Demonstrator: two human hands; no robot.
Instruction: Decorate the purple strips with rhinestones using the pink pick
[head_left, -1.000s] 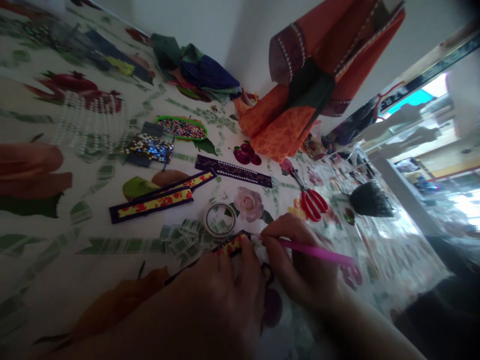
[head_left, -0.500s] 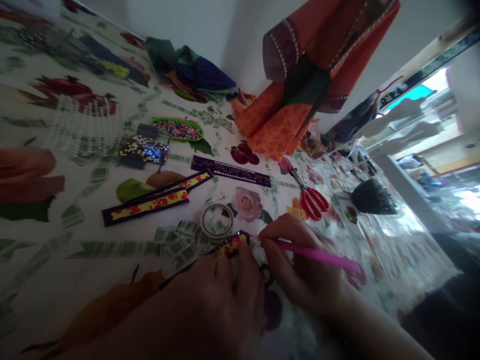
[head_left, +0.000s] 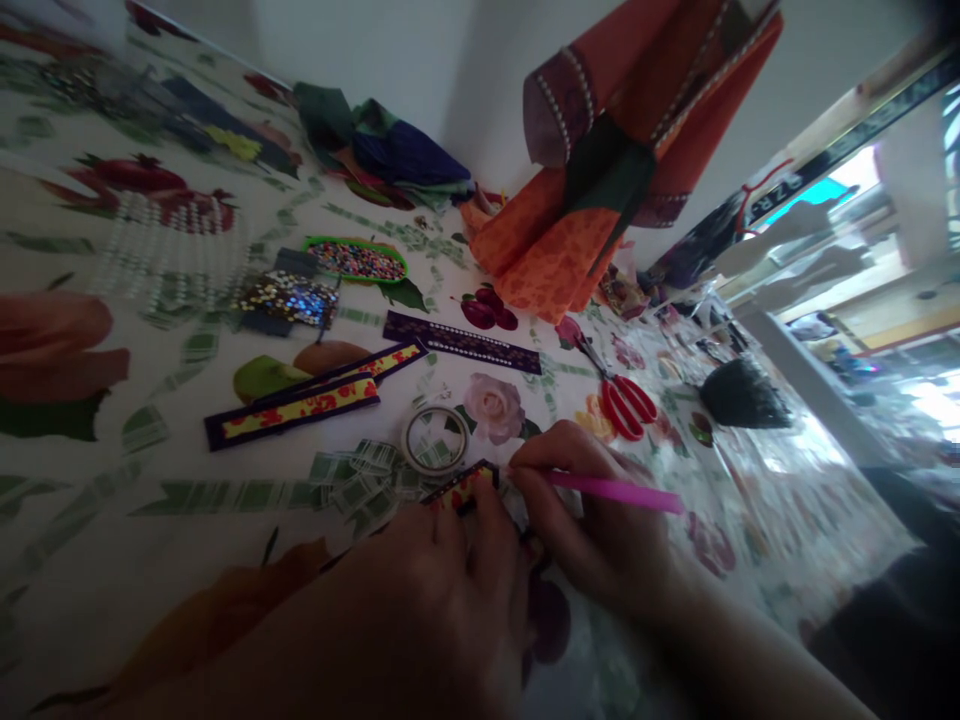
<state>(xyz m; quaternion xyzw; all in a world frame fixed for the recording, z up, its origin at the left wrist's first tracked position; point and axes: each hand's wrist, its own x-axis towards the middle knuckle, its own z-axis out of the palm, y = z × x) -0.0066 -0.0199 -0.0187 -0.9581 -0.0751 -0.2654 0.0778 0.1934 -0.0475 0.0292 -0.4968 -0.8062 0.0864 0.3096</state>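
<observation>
My left hand lies low in the foreground, its fingers pressed down on the near end of a dark-edged yellow and red patterned strip. My right hand pinches a pink pen-like tool, whose tip rests at the far end of that strip. A roll of clear tape lies just beyond the strip. Red-handled scissors lie farther right on the flowered tablecloth.
Two more yellow and red strips and a purple studded strip lie mid-table. Behind them are a green tray of beads, a sequin sheet, folded fabrics, an orange garment and a black tuft.
The pink tool has tilted flatter and my right hand has shifted slightly left toward the strip's end. My left hand stays pressed on the strip.
</observation>
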